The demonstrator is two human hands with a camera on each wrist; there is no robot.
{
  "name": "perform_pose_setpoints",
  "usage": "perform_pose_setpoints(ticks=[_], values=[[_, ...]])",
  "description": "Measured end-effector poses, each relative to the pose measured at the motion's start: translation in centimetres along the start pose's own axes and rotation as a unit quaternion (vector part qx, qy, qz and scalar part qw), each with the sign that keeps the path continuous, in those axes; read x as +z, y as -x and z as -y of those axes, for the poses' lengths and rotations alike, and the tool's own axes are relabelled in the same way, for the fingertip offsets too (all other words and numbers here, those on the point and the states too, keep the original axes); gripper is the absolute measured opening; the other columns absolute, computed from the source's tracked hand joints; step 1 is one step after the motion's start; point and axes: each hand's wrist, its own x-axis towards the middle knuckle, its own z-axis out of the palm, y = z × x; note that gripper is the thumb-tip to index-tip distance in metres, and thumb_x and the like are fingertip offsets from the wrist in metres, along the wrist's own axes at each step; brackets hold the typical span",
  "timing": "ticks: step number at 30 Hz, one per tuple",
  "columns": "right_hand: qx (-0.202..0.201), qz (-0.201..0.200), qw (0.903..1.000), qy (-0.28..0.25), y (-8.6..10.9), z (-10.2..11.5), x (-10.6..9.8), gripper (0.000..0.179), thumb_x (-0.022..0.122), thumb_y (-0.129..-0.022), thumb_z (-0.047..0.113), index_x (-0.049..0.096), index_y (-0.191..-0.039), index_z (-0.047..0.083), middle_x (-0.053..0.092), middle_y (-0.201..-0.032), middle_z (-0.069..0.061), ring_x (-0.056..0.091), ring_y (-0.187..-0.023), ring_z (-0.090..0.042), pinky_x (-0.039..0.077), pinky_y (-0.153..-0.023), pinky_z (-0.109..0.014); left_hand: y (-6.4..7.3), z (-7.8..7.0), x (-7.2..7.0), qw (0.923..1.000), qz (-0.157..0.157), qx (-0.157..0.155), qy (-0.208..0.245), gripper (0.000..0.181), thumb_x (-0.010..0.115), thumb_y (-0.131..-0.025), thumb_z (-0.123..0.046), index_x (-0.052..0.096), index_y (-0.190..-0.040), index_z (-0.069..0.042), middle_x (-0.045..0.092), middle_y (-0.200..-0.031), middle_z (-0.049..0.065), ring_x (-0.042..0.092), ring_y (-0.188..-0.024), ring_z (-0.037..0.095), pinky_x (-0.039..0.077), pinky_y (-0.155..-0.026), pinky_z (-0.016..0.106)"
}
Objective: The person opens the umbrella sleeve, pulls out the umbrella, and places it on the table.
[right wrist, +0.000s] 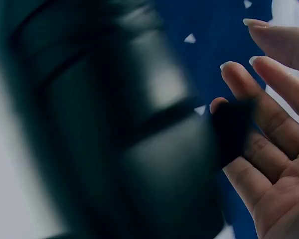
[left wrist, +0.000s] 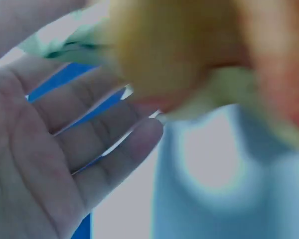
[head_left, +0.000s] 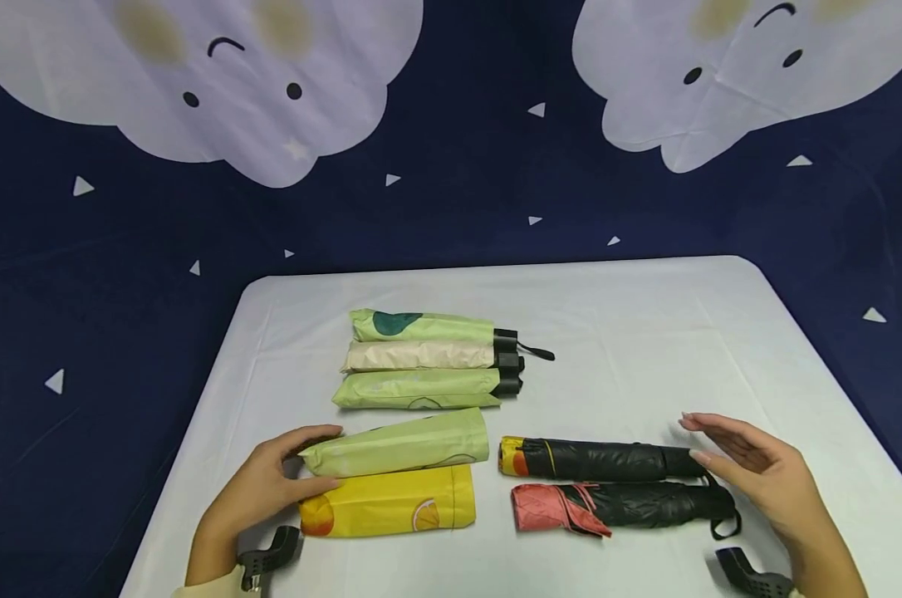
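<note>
In the head view, my left hand is at the left ends of a flat light-green umbrella sleeve and a yellow sleeve with orange-slice prints. Its thumb rests at the yellow one's upper corner, while its fingers reach the green one's tip. Fingers look spread and fairly straight in the left wrist view. Right of the sleeves lie two folded umbrellas, one black with a yellow end, one black with a coral-red end. My right hand is beside their right ends, loosely bent and gripping nothing; its thumb tip is near the upper umbrella.
Farther back, three sleeved umbrellas lie stacked in rows: green with a dark patch, cream and green. Their black handles point right, one with a strap. White cloth covers the table; a navy cloud-print curtain stands behind.
</note>
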Motion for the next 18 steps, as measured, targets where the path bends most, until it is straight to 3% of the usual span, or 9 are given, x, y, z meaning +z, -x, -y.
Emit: perform_pose_setpoints(ticks=[2,4,7,9,11,14,18], values=[[-0.009,0.0,0.9999,0.009,-0.7,1.3,0.1,0.056,0.065,-0.085,-0.026,0.05,-0.138,-0.017,0.065,-0.129,-0.026,0.062,-0.124,-0.02,0.05,-0.1,-0.025,0.1,-0.5,-0.8,0.9994,-0.027,0.018,-0.012,0.059,0.086,-0.084,-0.035,0.064,-0.138,-0.024,0.065,-0.134,-0.005,0.059,-0.124,0.016,0.048,-0.102,0.028],[-0.017,-0.011,0.9994,0.029,-1.6,2.6,0.6,0.058,0.067,-0.085,-0.025,0.051,-0.14,-0.014,0.066,-0.126,-0.026,0.064,-0.121,-0.019,0.05,-0.1,-0.023,0.0,-1.1,-1.7,0.9958,-0.074,0.054,-0.003,0.054,0.084,-0.087,-0.022,0.065,-0.137,-0.018,0.067,-0.132,0.001,0.062,-0.119,0.016,0.047,-0.102,0.024],[-0.019,-0.032,0.998,0.051,-3.3,4.6,1.8,0.057,0.069,-0.086,-0.02,0.054,-0.14,-0.009,0.068,-0.124,-0.025,0.066,-0.117,-0.019,0.05,-0.099,-0.021,-0.8,-2.2,-2.9,0.9802,-0.148,0.122,0.047,0.049,0.079,-0.086,0.004,0.067,-0.132,-0.007,0.068,-0.128,0.011,0.063,-0.117,0.018,0.045,-0.103,0.021],[-0.03,-0.037,0.9972,0.057,-4.7,5.7,2.9,0.054,0.071,-0.087,-0.017,0.058,-0.138,-0.007,0.069,-0.122,-0.023,0.067,-0.116,-0.019,0.051,-0.096,-0.021,-1.7,-3.5,-3.3,0.9687,-0.174,0.159,0.076,0.048,0.076,-0.084,0.015,0.068,-0.128,-0.001,0.069,-0.125,0.015,0.064,-0.116,0.018,0.046,-0.103,0.024],[-0.04,-0.028,0.9973,0.054,-6.1,6.7,4.2,0.05,0.071,-0.088,-0.015,0.06,-0.136,-0.006,0.07,-0.122,-0.022,0.067,-0.116,-0.019,0.053,-0.095,-0.023,-2.9,-4.3,-3.1,0.9647,-0.177,0.175,0.086,0.046,0.075,-0.084,0.016,0.069,-0.126,-0.001,0.069,-0.124,0.015,0.064,-0.116,0.019,0.047,-0.103,0.025],[-0.063,-0.005,0.9963,0.059,-8.4,7.1,6.6,0.043,0.072,-0.09,-0.01,0.065,-0.132,-0.002,0.071,-0.12,-0.02,0.068,-0.113,-0.02,0.055,-0.092,-0.023,-4.8,-4.8,-2.0,0.9732,-0.163,0.153,0.054,0.038,0.077,-0.09,0.002,0.07,-0.126,-0.007,0.07,-0.125,0.008,0.063,-0.116,0.019,0.047,-0.104,0.026],[-0.048,0.052,0.9965,0.045,-11.1,5.5,10.3,0.036,0.075,-0.094,0.004,0.068,-0.129,0.004,0.072,-0.12,-0.017,0.068,-0.112,-0.027,0.055,-0.093,-0.027,-6.4,-4.4,-0.4,0.9831,-0.169,0.069,-0.007,0.036,0.076,-0.095,-0.026,0.071,-0.128,-0.012,0.069,-0.127,0.001,0.063,-0.118,0.022,0.049,-0.103,0.036]])
